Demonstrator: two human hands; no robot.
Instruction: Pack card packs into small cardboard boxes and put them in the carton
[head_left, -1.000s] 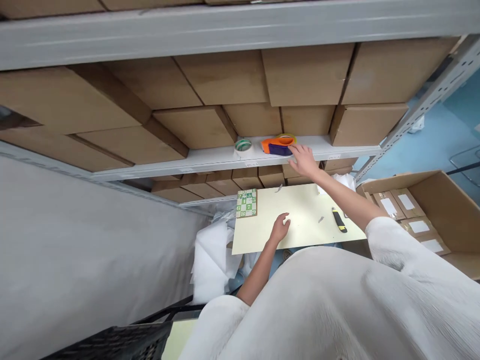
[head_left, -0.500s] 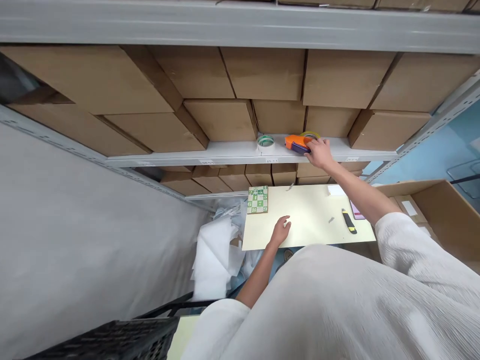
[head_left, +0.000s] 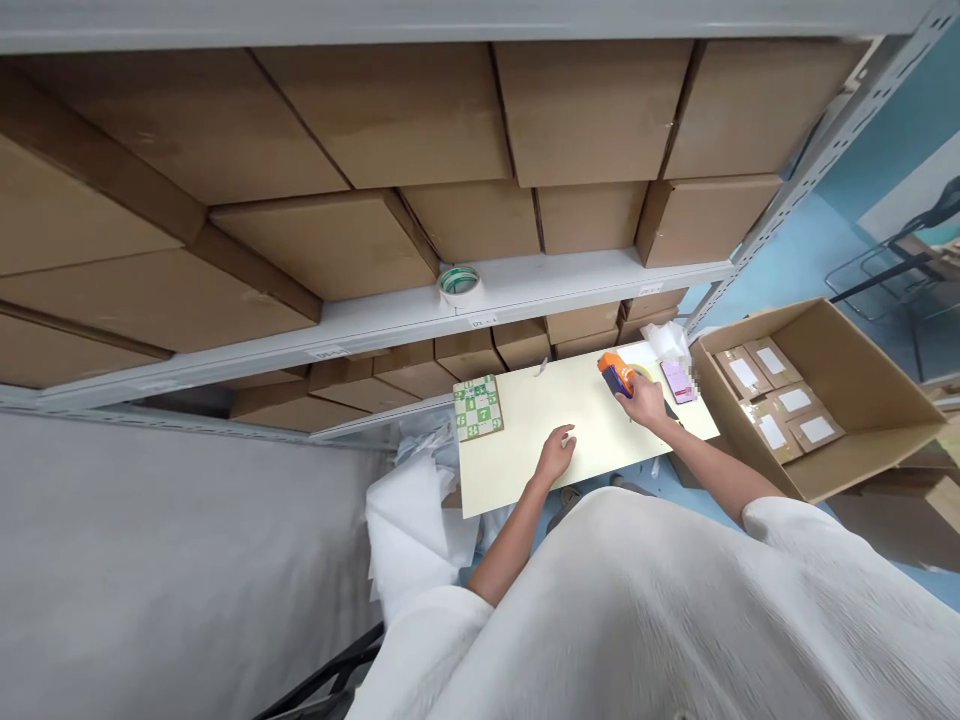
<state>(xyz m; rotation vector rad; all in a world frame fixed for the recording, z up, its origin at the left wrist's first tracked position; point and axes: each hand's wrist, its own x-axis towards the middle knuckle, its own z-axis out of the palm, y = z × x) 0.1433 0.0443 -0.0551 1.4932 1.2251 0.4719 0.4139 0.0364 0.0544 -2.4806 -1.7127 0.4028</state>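
Note:
My right hand (head_left: 643, 403) grips an orange and dark blue tape dispenser (head_left: 615, 374) above the right half of a cream tabletop (head_left: 517, 480). A yellowish roll of tape shows partly behind it. Over the tabletop's front part hovers my left hand (head_left: 556, 455), its fingers apart, slightly bent and holding nothing. At the left end of the tabletop lies a green and white checked square with numbers (head_left: 478, 408). To the right of the dispenser is a phone (head_left: 679, 381) with a pinkish screen. A utility knife is mostly hidden by my right hand and wrist.
A white and green tape roll (head_left: 460, 287) sits on the grey shelf (head_left: 525, 283) among brown cartons (head_left: 592, 217). On the right stands a large open carton (head_left: 885, 400) holding several small labelled boxes (head_left: 795, 400). White foam sheets (head_left: 409, 525) hang at the left.
My right hand has brought the tape dispenser off the shelf and down over the tabletop. The view has turned right, showing more of the open carton. My left hand stays open.

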